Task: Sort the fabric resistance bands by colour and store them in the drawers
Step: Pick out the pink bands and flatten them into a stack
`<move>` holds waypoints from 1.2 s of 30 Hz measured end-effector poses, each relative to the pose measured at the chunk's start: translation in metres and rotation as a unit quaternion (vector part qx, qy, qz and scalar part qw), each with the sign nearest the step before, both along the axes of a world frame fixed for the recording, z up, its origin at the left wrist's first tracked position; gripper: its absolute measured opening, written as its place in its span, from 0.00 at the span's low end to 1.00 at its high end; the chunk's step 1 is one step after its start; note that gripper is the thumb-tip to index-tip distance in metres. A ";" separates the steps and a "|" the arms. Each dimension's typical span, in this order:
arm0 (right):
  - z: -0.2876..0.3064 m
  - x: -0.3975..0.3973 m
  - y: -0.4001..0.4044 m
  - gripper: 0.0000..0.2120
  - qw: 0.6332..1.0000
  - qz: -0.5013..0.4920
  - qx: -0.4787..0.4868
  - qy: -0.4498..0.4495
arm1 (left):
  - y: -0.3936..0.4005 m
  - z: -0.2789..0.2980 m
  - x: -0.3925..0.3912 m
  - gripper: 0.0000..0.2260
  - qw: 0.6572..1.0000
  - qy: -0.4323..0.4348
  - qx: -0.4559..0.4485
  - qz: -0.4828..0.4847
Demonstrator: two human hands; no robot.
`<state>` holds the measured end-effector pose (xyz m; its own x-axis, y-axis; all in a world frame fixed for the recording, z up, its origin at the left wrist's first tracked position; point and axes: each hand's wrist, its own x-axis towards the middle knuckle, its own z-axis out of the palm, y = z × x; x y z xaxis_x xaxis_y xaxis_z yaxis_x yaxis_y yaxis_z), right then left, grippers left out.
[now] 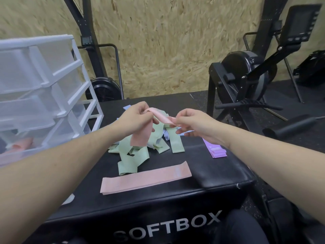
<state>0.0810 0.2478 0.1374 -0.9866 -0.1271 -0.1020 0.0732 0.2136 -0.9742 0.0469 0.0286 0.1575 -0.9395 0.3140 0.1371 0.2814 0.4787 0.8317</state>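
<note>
Head view, black padded box [202,175] reading SOFTBOX centre frame, chipboard wall behind, white drawers [44,81] upper left, left hand [135,115] and right hand [193,124] both pinching pink band [140,134] above green bands [133,155].

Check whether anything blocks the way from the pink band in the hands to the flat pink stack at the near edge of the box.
Nothing visible does. Both hands, left hand and right hand, hold the pink band in the air above the green bands; those lie low on the black box, and the pink stack is uncovered.
</note>
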 end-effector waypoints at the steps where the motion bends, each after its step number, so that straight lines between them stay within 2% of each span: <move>1: -0.001 0.004 -0.002 0.08 1.000 0.010 0.007 0.004 | -0.004 0.000 0.005 0.02 1.000 0.009 -0.009 0.001; 3: -0.002 0.013 -0.006 0.11 1.000 0.022 0.018 0.007 | -0.014 0.000 0.013 0.02 0.999 0.030 -0.035 0.000; 7: -0.008 0.028 -0.011 0.14 0.998 0.043 0.047 0.005 | -0.037 -0.006 0.031 0.05 0.988 0.044 -0.145 -0.024; 9: -0.011 0.035 -0.014 0.12 0.998 0.035 0.059 0.015 | -0.048 -0.011 0.040 0.03 0.979 0.034 -0.196 -0.035; 11: -0.013 0.044 -0.017 0.07 0.996 0.026 0.079 0.032 | -0.058 -0.016 0.050 0.05 0.970 0.036 -0.235 -0.039; 17: -0.022 0.061 -0.026 0.06 0.995 0.021 0.088 0.044 | -0.083 -0.036 0.066 0.05 0.962 0.004 -0.264 -0.074; 21: -0.030 0.064 -0.025 0.07 0.995 0.029 0.075 0.053 | -0.099 -0.052 0.073 0.05 0.947 -0.052 -0.299 -0.109; 24: -0.037 0.063 -0.020 0.09 0.996 0.035 0.069 0.053 | -0.111 -0.065 0.076 0.04 0.946 -0.041 -0.309 -0.085; 27: -0.048 0.061 -0.014 0.08 0.990 0.030 0.122 0.065 | -0.122 -0.078 0.076 0.05 0.956 -0.016 -0.290 -0.042; 32: -0.069 0.058 -0.010 0.09 0.968 0.058 0.224 0.094 | -0.131 -0.093 0.072 0.08 0.946 -0.007 -0.320 -0.058; 36: -0.088 0.050 -0.004 0.11 0.926 0.112 0.340 0.121 | -0.134 -0.103 0.067 0.09 0.933 0.036 -0.353 -0.063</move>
<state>0.1307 0.2441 0.0492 -0.9479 -0.3182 -0.0126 -0.2495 0.7666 -0.5917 0.1143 -0.1058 0.0549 -0.8853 0.4571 -0.0851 0.4149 0.8593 0.2992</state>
